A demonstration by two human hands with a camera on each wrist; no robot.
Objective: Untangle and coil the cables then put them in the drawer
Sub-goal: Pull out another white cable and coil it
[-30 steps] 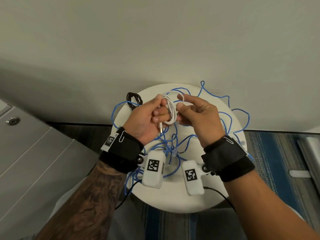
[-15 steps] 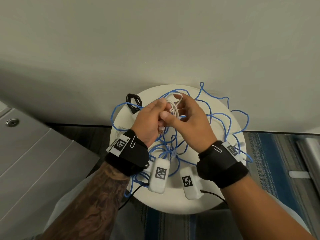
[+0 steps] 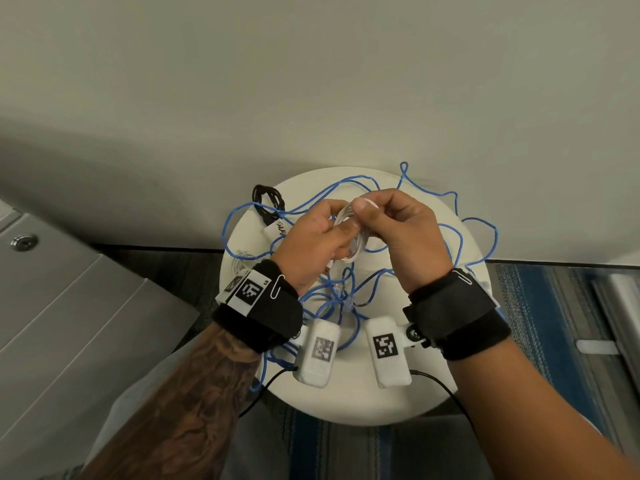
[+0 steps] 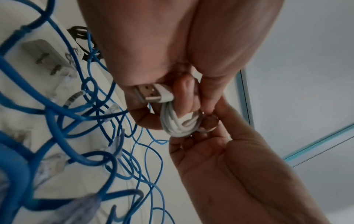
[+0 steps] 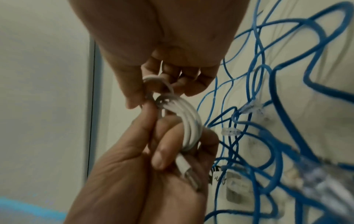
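Note:
A small coil of white USB cable [image 3: 353, 237] [image 4: 178, 122] [image 5: 189, 119] is held above the round white table [image 3: 398, 400]. My left hand [image 3: 322, 233] grips the coil, its USB plug [image 4: 153, 94] sticking out under the fingers. My right hand [image 3: 388, 216] pinches the cable's free end [image 5: 157, 81] at the top of the coil. A long blue network cable [image 3: 460, 237] [image 4: 63, 106] [image 5: 268, 106] lies tangled across the table beneath both hands. A coiled black cable [image 3: 268, 199] sits at the table's far left.
A white power adapter [image 3: 273, 230] [image 4: 47, 56] lies beside the black cable. A grey cabinet [image 3: 69, 323] with a round lock [image 3: 23, 241] stands to the left. A plain wall runs behind the table. Striped blue carpet [image 3: 540, 323] covers the floor at right.
Both hands stayed together over the table with the white coil. The right hand's fingers shifted from the coil's side to its top, drawing the free end round the bundle.

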